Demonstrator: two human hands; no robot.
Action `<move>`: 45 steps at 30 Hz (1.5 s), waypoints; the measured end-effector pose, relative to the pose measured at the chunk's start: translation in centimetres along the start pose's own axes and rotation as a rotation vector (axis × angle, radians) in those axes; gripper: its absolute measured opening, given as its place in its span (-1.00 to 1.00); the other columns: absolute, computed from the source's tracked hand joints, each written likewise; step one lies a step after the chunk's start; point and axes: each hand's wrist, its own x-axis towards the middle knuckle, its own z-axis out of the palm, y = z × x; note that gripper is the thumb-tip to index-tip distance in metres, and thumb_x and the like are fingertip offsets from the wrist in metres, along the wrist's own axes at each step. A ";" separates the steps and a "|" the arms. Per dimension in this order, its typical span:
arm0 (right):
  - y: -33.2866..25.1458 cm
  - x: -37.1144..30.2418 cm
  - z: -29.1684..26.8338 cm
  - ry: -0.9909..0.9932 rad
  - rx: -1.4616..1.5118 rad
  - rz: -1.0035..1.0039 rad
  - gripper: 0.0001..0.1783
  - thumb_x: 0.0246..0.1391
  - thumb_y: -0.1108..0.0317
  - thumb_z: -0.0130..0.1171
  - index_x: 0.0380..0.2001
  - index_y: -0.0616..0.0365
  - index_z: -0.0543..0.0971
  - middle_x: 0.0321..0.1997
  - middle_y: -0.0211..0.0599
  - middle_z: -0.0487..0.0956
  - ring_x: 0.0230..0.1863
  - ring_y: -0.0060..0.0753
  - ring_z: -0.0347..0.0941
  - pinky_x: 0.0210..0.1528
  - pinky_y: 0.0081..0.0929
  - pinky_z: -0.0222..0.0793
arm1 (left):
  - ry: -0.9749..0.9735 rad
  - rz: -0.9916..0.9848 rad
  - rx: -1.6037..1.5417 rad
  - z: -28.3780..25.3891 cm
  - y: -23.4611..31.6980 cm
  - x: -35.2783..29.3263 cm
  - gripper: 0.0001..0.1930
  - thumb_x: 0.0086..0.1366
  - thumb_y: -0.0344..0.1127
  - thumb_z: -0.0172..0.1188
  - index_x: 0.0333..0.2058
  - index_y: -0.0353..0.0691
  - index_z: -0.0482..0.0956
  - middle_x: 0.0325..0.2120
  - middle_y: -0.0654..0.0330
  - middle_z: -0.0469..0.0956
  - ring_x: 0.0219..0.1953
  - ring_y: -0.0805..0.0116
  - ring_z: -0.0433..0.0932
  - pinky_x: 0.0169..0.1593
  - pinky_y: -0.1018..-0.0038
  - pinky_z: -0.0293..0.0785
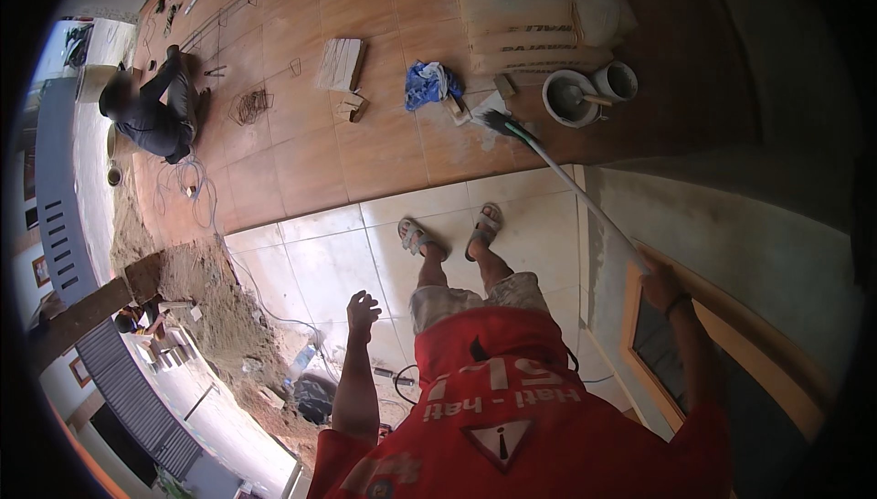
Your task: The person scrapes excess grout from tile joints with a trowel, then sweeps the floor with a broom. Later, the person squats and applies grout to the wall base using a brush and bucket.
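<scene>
A person in a red shirt (498, 389) is standing in sandals on pale floor tiles (329, 270), looking down at a long-handled broom (586, 199). The right hand (664, 289) is closing around the upper end of the pale handle, beside an orange-brown wooden frame (635, 302). The left hand (363, 312) is hanging free, fingers parted and loosely curled, holding nothing. The broom is slanting away to the upper left, its dark bristles (498, 122) reaching the terracotta floor (301, 165) just past the edge where the pale tiles are ending.

Around the bristles, things are crowding: a flat white piece (484, 108) right beside them, a blue and white cloth (427, 85) to the left, and a white bucket (551, 110) to the right. Further left, a co-worker (155, 111) is sitting on the floor near a loose cable (215, 216).

For working the broom well, adding the left hand lower on the handle would probably be giving steadier control. Short, low strokes would likely be suiting this spot, steering clear of the bucket and lifting the bristles over the tile edge rather than catching them.
</scene>
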 end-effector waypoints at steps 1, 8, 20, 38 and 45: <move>-0.2 0.4 0.0 0.003 -0.006 0.000 -0.53 0.22 0.26 -0.19 0.13 0.26 0.30 0.15 -0.09 0.35 0.07 -0.20 0.32 0.13 -0.29 0.18 | 0.009 -0.001 -0.001 -0.4 -0.3 0.1 -0.56 0.30 -0.19 0.03 0.09 -0.24 0.26 -0.30 0.01 0.52 -0.46 0.27 0.56 -0.49 0.51 0.41; -5.7 6.1 5.4 -0.069 -0.057 -0.139 -0.53 0.23 0.25 -0.21 0.14 0.28 0.29 0.19 -0.09 0.32 0.14 -0.21 0.28 0.20 -0.31 0.13 | 0.044 -0.005 -0.075 -0.7 0.1 -0.5 -0.55 0.28 -0.27 0.03 0.09 -0.34 0.26 -0.39 0.05 0.51 -0.54 0.36 0.50 -0.55 0.58 0.34; -15.1 -0.3 1.4 -0.056 -0.114 -0.099 -0.53 0.22 0.24 -0.19 0.12 0.26 0.31 0.21 -0.08 0.31 0.21 -0.18 0.24 0.25 -0.29 0.09 | 0.067 -0.054 -0.091 -7.7 -1.8 0.1 -0.57 0.31 -0.21 -0.01 0.10 -0.28 0.27 -0.30 0.01 0.53 -0.46 0.29 0.55 -0.47 0.50 0.40; -31.7 1.5 8.1 -0.191 -0.371 -0.397 -0.55 0.14 0.27 -0.05 0.09 0.17 0.38 0.16 -0.04 0.36 0.24 -0.09 0.17 0.25 -0.14 0.05 | 0.140 -0.077 -0.263 -16.2 -2.8 1.4 -0.58 0.32 -0.23 -0.02 0.08 -0.34 0.29 -0.32 0.02 0.52 -0.50 0.35 0.52 -0.50 0.55 0.37; -26.4 2.2 6.2 0.063 -0.131 -0.007 -0.62 0.15 0.31 -0.10 0.00 0.21 0.43 0.13 -0.08 0.39 0.22 -0.11 0.21 0.21 -0.18 0.15 | 0.180 -0.120 -0.315 -17.8 -5.8 1.1 -0.57 0.32 -0.23 -0.03 0.08 -0.36 0.27 -0.32 0.01 0.52 -0.51 0.36 0.51 -0.51 0.56 0.36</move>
